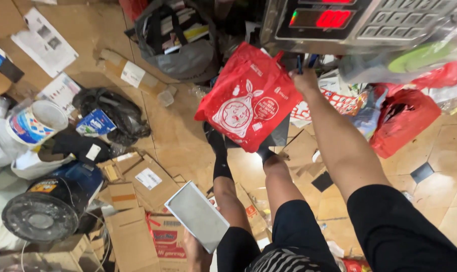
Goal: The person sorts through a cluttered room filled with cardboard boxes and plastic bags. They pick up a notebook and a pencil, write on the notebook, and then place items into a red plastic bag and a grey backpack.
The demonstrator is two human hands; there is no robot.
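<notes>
My right hand (305, 79) is raised in front of me and grips the top of a red bag with white printing (247, 98), which hangs above my feet. Just beyond the hand stands a metal weighing scale (369, 22) with a lit red display and a keypad. My left hand (195, 253) is low at the bottom edge and holds a flat grey rectangular box (197, 215) by its near corner, tilted over the floor. My legs in black shorts and dark socks show between the two hands.
Flattened cardboard boxes (137, 201) litter the tan tiled floor. At the left sit a black drum (49, 206) and a paint bucket (34, 123). An open grey-black bag of books (180, 38) is at the top; red plastic bags (402, 121) lie at the right.
</notes>
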